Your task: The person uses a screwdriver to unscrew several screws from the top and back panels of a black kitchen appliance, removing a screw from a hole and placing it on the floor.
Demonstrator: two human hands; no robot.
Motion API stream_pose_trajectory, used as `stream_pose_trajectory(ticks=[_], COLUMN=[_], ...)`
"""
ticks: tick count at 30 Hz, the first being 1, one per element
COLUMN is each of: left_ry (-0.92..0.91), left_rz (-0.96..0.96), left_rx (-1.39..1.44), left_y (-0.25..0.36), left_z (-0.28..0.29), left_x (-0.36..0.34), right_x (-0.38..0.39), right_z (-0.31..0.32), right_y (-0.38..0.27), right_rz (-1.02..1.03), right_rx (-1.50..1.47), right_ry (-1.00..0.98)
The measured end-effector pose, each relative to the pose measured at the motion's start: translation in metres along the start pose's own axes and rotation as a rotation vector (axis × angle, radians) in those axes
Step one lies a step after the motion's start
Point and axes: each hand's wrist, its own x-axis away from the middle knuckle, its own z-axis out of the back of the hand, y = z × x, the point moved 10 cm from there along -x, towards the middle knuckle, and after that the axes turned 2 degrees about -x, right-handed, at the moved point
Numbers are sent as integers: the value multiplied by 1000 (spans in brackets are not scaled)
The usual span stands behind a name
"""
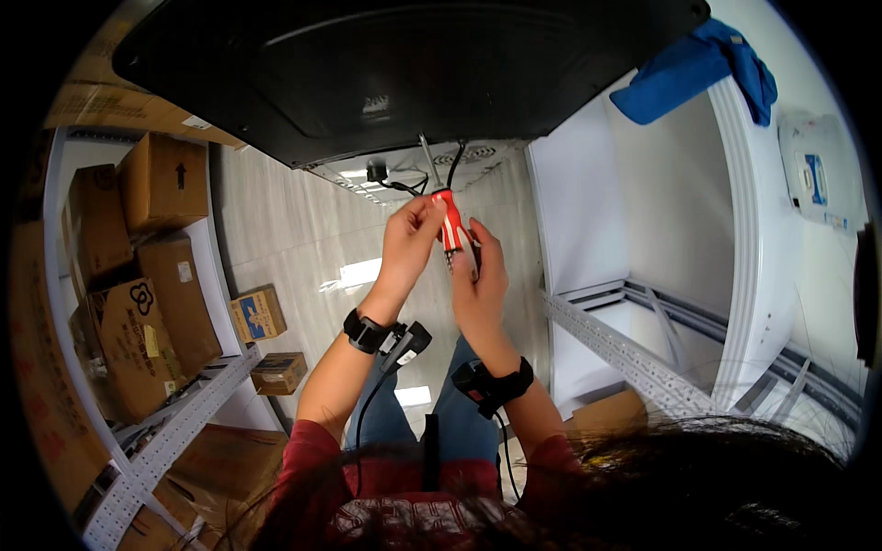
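A screwdriver [447,220] with a red and white handle stands between my hands, its metal shaft pointing up to the lower edge of a large black panel [367,83]. The fingertips of my left hand [411,243] pinch the upper end of the handle, near the shaft. Lower down, my right hand [480,285] closes on the handle's dark bottom end with thumb and fingers. Behind the shaft hang a black cable [456,165] and a black plug [377,173]. Where the screwdriver's tip meets the panel is too small to make out.
Cardboard boxes [165,184] fill a metal rack [165,441] on the left; two small boxes [258,314] sit beside it. At the right are a white frame [634,354], a blue cap [684,73] and a clear plastic container [816,170]. Cabled black straps circle both my wrists.
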Motion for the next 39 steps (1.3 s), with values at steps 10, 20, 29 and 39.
stream_pose_trajectory(ticks=[10, 20, 29, 39], left_ry=[-44, 28, -9, -32], left_rz=[82, 80, 46, 155], left_rx=[-209, -27, 13, 25], left_y=[-13, -17, -7, -21], left_z=[-5, -4, -26, -30], left_x=[5, 15, 12, 13], right_x=[12, 17, 9, 13], right_z=[9, 2, 30, 27], right_y=[3, 28, 12, 4], right_rz=[-40, -286, -136, 55], right_rx=[221, -93, -167, 76], right_ry=[87, -78, 32, 69])
